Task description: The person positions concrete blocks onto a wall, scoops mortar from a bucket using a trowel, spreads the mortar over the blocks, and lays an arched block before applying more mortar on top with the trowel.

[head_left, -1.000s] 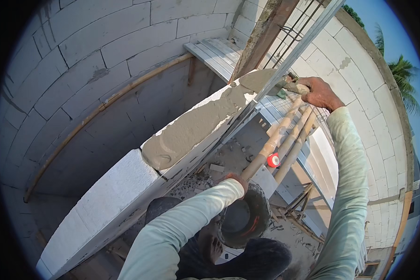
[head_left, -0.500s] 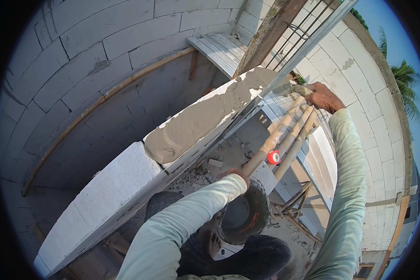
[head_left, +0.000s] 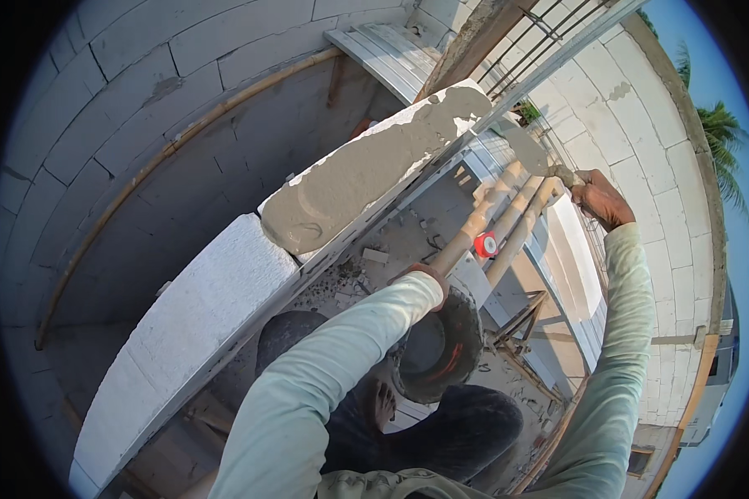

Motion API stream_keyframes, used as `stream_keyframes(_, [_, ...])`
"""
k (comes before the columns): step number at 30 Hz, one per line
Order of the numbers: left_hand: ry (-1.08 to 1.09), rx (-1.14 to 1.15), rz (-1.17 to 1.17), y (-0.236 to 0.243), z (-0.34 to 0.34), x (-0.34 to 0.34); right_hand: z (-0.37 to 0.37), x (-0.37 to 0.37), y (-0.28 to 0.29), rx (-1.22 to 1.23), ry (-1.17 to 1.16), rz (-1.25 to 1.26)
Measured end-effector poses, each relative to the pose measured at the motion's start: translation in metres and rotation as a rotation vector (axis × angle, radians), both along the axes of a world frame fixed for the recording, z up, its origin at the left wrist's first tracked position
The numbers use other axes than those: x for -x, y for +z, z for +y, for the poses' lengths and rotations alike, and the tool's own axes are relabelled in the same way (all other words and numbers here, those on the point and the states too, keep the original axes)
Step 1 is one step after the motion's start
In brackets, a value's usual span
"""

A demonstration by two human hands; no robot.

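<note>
My right hand [head_left: 602, 200] is closed round the handle of a mortar-coated trowel [head_left: 522, 145]. Its blade hangs just off the far right end of a white block wall, beyond a straight metal bar. A grey mortar bed [head_left: 354, 179] covers the top of the far block, with patches of white showing along its edges. The nearer block [head_left: 216, 283] has a bare top, slightly higher than the mortared one. My left hand [head_left: 429, 273] is wrapped at the near end of a bamboo pole [head_left: 474, 224], its fingers mostly hidden by my sleeve.
A mortar-stained bucket [head_left: 437, 349] stands below my left forearm, by my legs. A red and white tape measure [head_left: 485, 244] lies by the poles. The metal bar [head_left: 558, 62] slants past the block's end near upright rebar. Block walls rise around a deep drop at left.
The trowel has moved right, away from the far end of the mortar bed, along with my right hand. My left hand stays at the bamboo pole. The whole view has shifted slightly.
</note>
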State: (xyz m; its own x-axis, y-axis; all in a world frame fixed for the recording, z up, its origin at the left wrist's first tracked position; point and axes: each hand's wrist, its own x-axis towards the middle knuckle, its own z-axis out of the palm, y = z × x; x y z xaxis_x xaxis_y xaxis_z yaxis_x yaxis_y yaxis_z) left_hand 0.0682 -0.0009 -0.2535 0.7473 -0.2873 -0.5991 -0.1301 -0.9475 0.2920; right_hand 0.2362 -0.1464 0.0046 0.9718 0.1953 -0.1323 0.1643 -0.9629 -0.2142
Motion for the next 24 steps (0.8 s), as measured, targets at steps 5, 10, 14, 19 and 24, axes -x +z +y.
stream_keyframes(5, [-0.07,0.394,0.029,0.035,0.044,-0.01,-0.059,0.065,-0.006,-0.047,-0.132,0.101])
stream_keyframes(10, [-0.183,0.423,0.157,0.008,0.055,-0.028,-0.09,0.145,-0.035,0.031,0.073,0.329])
stream_keyframes(14, [-0.164,0.411,0.163,0.018,0.052,-0.017,-0.103,0.214,-0.092,0.261,0.491,-0.016])
stream_keyframes(19, [0.147,0.419,0.299,0.013,0.05,-0.01,-0.066,0.252,-0.176,0.485,0.494,-0.057])
stream_keyframes(24, [0.148,0.515,0.299,0.024,0.04,-0.008,-0.059,0.261,-0.215,0.764,0.479,-0.222])
